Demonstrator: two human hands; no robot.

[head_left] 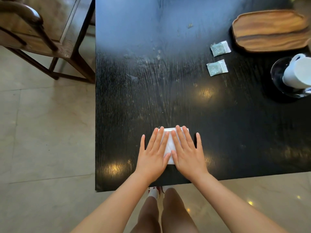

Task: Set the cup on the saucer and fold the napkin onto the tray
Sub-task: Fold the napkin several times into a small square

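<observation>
We press our left hand (154, 156) and right hand (186, 155) flat, fingers spread, on the folded white napkin (168, 145) near the black table's (151, 73) front edge, gripping nothing. Well apart at far right, the white cup (297, 73) sits on its glass saucer (277, 71), beside two tea packets (217, 67) and the wooden tray (269, 29).

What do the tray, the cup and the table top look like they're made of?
The tray looks like wood with a smooth oiled finish: brown grain bands run along it. The cup seems to be glazed white ceramic, plain and faintly shiny. The table appears to be black-stained wood, since open grain lines show and it reflects the lamps; a veneer can't be ruled out.
</observation>
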